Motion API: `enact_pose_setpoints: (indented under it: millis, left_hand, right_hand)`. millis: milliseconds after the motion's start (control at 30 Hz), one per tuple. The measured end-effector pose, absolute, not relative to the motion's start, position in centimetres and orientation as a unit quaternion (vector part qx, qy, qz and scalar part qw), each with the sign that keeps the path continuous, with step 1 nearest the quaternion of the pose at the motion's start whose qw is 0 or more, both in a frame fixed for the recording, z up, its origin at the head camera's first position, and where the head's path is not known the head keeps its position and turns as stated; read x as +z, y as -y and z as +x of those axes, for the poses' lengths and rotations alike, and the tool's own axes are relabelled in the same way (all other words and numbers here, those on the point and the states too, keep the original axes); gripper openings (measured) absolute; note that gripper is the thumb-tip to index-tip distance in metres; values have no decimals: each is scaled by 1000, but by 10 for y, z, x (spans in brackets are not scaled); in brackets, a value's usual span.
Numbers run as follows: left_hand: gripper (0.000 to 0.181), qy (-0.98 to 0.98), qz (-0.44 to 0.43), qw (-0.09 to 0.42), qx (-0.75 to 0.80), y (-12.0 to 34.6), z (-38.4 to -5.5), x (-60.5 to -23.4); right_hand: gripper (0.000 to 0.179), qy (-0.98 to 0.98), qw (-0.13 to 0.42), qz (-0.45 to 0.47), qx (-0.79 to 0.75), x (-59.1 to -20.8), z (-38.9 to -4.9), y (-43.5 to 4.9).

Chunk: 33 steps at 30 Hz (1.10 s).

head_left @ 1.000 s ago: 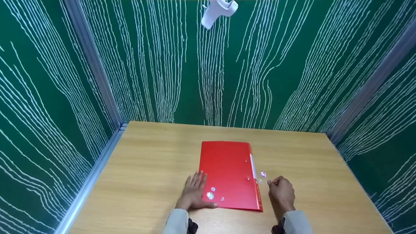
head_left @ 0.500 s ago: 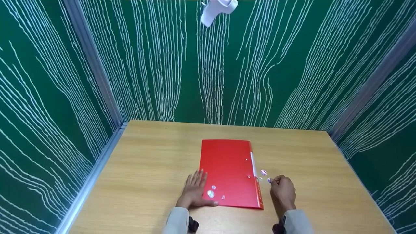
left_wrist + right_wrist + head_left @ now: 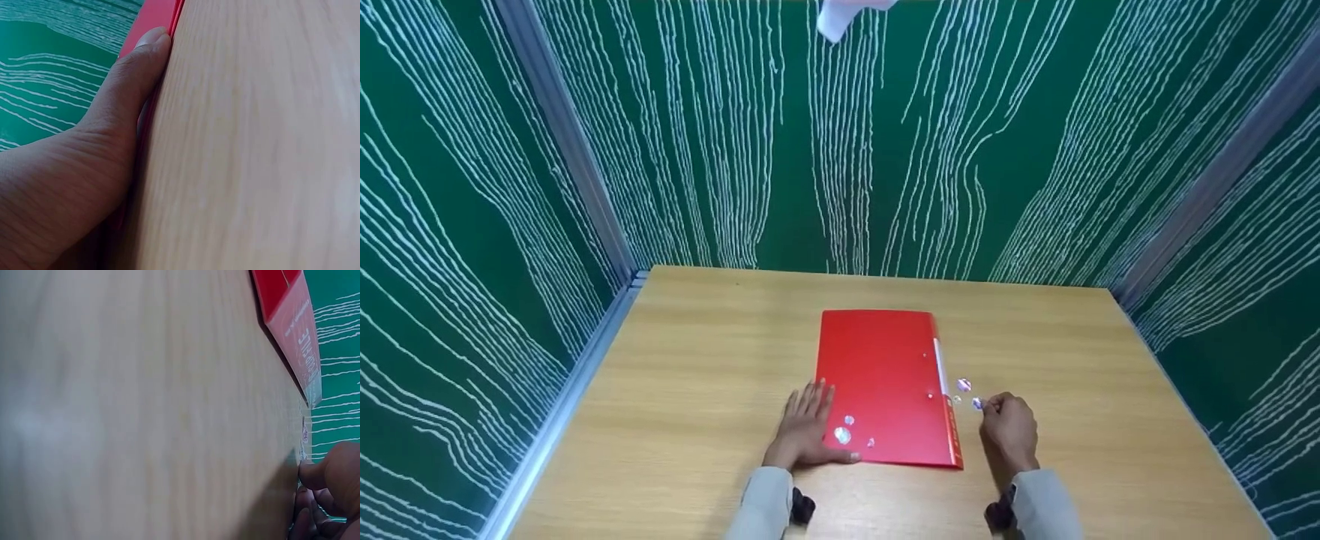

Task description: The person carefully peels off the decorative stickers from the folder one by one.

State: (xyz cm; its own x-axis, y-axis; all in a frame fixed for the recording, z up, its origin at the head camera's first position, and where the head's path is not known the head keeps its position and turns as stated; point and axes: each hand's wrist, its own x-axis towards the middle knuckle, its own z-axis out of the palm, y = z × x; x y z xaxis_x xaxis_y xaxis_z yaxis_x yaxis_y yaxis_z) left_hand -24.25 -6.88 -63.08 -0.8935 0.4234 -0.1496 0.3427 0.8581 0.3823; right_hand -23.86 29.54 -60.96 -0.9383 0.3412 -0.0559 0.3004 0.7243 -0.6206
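Note:
A red file folder (image 3: 877, 382) lies closed on the wooden table, with several shiny round stickers, one of them a larger silver sticker (image 3: 842, 435), at its lower left. My left hand (image 3: 804, 431) rests on the folder's left edge with fingers spread; its thumb (image 3: 143, 53) lies along the near edge in the left wrist view. To the right of the spine, my right hand (image 3: 1011, 429) has curled fingers, the thumb and fingertips pinching at the edge of a small shiny sticker (image 3: 977, 403). The fingertips hide part of it. Another shiny sticker (image 3: 964, 385) lies beside it.
The wooden table (image 3: 720, 337) is enclosed by green panels (image 3: 787, 187) with white wavy lines. Grey metal posts (image 3: 562, 127) stand at the corners. A white curved object (image 3: 847, 15) shows at the top. Printed lettering marks the folder's spine (image 3: 298, 337).
The small sticker at my right fingertips has come into sight as the hand shifted slightly right. My left hand stays on the folder. The head view has tilted up a little.

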Motion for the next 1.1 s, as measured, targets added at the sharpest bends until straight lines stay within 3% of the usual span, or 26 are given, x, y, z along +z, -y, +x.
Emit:
enact_pose_setpoints:
  millis: [200,833,1100]
  left_hand:
    - [128,-956,200,108,185,72,-242,-634]
    - [129,-959,212,86,169,72,-243,-635]
    - [126,-952,211,114,190,68,-235,-622]
  right_hand:
    - [14,935,66,-148,315,-608,-237,-292]
    - [17,927,52,-171,330,-610,-240,-293]
    - [19,930,78,-159,324,-612,-233,-298]
